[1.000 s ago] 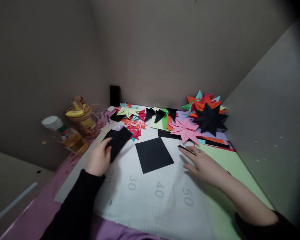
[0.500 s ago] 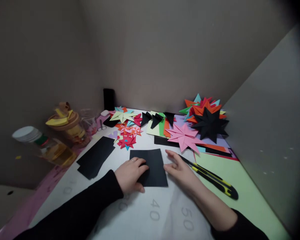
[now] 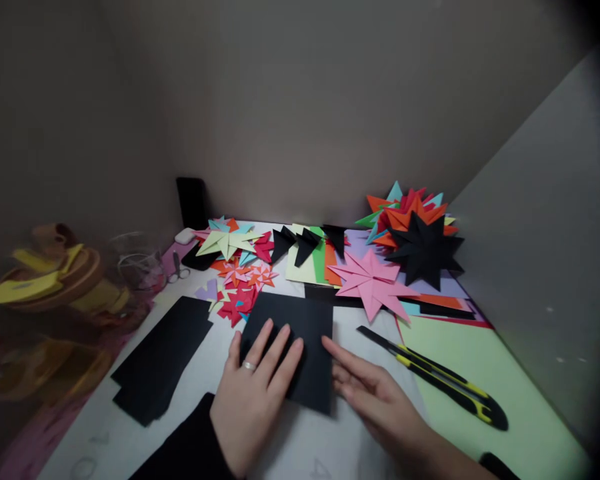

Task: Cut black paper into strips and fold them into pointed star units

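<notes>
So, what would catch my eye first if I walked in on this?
Probably the multicoloured pile of folded paper stars at back right, with a spiky black paper star in front. Next, perhaps, the flat black paper sheet under the left hand, and the long black-and-yellow utility knife lying to its right.

Head view over the black sheet [image 3: 311, 320]
One head-worn camera — close above the sheet's near side, facing forward and down, with the wall [image 3: 300, 133] beyond the sheet.

On the white sheet [image 3: 195, 380], a faint "10" and a cut-off "4" can be read.
</notes>
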